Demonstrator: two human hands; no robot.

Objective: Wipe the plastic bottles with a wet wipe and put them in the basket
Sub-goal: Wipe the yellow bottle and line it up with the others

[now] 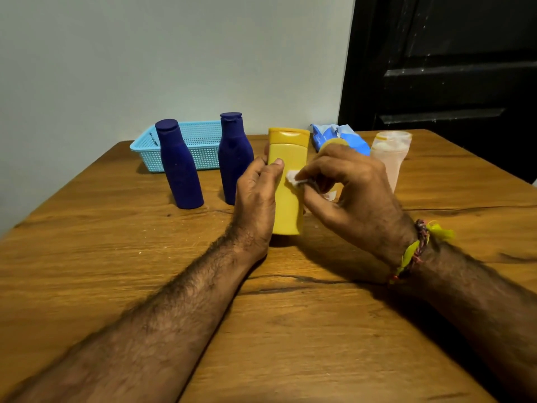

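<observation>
A yellow plastic bottle (287, 158) stands upright on the wooden table, held around its side by my left hand (255, 196). My right hand (351, 187) pinches a small white wet wipe (293, 177) and presses it against the front of the yellow bottle. Two dark blue bottles stand upright to the left, one (178, 167) in front of the light blue basket (200, 141) and the other (234, 158) beside it. A clear pinkish bottle (390, 155) stands at the right, partly behind my right hand. Another yellow cap (334, 144) peeks above my right hand.
A blue wet-wipe pack (340, 135) lies at the back of the table behind my right hand. The basket sits against the pale wall at the back left. A dark door (450, 68) fills the right background. The table's right edge runs close past the clear bottle.
</observation>
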